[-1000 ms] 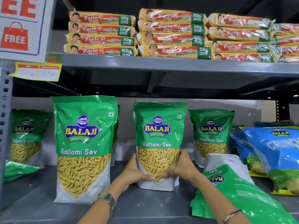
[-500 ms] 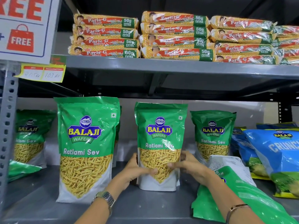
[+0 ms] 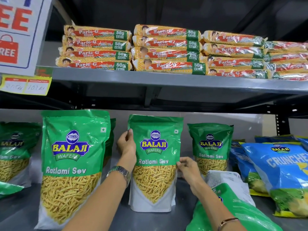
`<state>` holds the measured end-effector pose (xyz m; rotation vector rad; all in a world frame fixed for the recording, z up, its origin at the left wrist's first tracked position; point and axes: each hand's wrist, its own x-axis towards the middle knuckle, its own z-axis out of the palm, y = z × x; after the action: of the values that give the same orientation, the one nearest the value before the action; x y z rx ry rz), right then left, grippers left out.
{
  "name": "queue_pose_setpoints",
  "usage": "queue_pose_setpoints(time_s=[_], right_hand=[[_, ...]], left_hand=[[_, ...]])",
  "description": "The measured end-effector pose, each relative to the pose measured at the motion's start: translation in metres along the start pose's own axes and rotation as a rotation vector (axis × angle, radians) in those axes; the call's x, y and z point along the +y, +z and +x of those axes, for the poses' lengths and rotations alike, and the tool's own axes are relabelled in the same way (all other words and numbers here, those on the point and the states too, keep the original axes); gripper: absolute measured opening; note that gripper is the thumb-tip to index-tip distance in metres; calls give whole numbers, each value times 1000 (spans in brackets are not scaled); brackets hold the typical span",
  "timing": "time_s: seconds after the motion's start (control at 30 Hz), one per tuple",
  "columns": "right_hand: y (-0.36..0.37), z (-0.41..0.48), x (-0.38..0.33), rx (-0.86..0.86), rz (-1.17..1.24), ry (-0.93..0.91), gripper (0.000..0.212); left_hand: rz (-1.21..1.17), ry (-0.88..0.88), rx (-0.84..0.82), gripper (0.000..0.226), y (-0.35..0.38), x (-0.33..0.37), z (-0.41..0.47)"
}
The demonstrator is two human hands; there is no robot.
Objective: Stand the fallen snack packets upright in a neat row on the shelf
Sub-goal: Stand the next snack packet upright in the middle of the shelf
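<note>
A green Ratlami Sev packet (image 3: 155, 157) stands upright at the middle of the grey shelf (image 3: 120, 219). My left hand (image 3: 127, 145) grips its upper left edge, thumb on the front. My right hand (image 3: 187, 167) pinches its right edge at mid-height. Another upright packet (image 3: 71, 164) stands closer at the left, and a third (image 3: 210, 145) stands further back at the right. One green packet (image 3: 233, 209) lies fallen on its face at the lower right, under my right forearm. A further fallen green packet (image 3: 8, 189) pokes in at the left edge.
An upright green packet (image 3: 15, 150) stands at the far left back. Blue Crunchex bags (image 3: 280, 172) lean at the right. Stacked Parle-G biscuit packs (image 3: 166, 50) fill the upper shelf (image 3: 166, 80). A sale sign (image 3: 18, 35) and price tag (image 3: 26, 85) hang at the upper left.
Both hands have climbed from the packet's lower part: the left to its upper left edge, the right to its right edge at mid-height. The packet stays upright.
</note>
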<state>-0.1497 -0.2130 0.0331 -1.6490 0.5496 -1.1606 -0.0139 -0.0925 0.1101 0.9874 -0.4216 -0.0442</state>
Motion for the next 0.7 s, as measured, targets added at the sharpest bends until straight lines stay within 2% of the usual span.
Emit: queue_pose_setpoints(time_s=[0.13, 0.27, 0.37, 0.47, 0.57, 0.7], right_hand=[[-1, 2, 3, 30, -63, -63, 18], [0, 0, 5, 25, 25, -59, 5], [-1, -7, 3, -136, 170, 141, 32], [-3, -18, 2, -358, -20, 236, 64], [-4, -25, 2, -393, -165, 209, 64], [-7, -32, 0, -383, -214, 153, 66]], left_hand=[[64, 146, 103, 31, 0, -3, 1], [37, 105, -22, 40, -9, -8, -9], [119, 33, -217, 58, -30, -24, -23], [283, -51, -397, 65, -56, -42, -40], [372, -191, -590, 67, -73, -53, -54], [426, -166, -605, 42, -83, -50, -65]])
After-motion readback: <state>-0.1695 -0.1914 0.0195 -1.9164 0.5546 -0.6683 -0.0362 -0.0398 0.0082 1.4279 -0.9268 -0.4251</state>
